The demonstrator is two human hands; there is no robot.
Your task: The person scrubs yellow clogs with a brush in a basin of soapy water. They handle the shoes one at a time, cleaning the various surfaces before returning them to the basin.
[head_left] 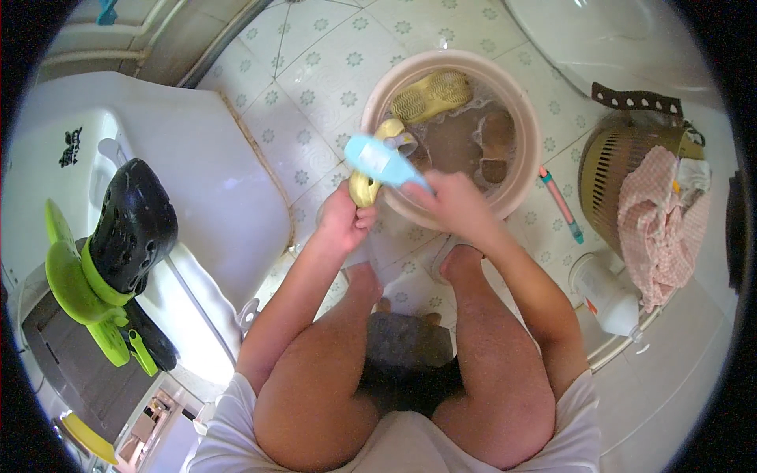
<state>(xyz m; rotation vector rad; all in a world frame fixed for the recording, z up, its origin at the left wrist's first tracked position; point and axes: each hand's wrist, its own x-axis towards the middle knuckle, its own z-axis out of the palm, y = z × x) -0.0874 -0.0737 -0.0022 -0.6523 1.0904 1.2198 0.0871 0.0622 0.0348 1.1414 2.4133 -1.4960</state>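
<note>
Scrubbing step seems in hand: your left hand point(344, 217) curls round the near end of a yellow shoe point(364, 191) at the tub's point(528, 150) left rim; your right hand point(451, 202), blurred, closes on what looks like a blue brush point(380, 160). Contact unclear. Next stroke likely calls for a steady left grip

The floor point(323, 87) is pale tile with small green flower marks. On its far part sits a round pink basin point(530, 142); to the basin's right lie a pink-and-teal tube point(561, 205) and, farther right, an olive basket point(599, 177).
</note>
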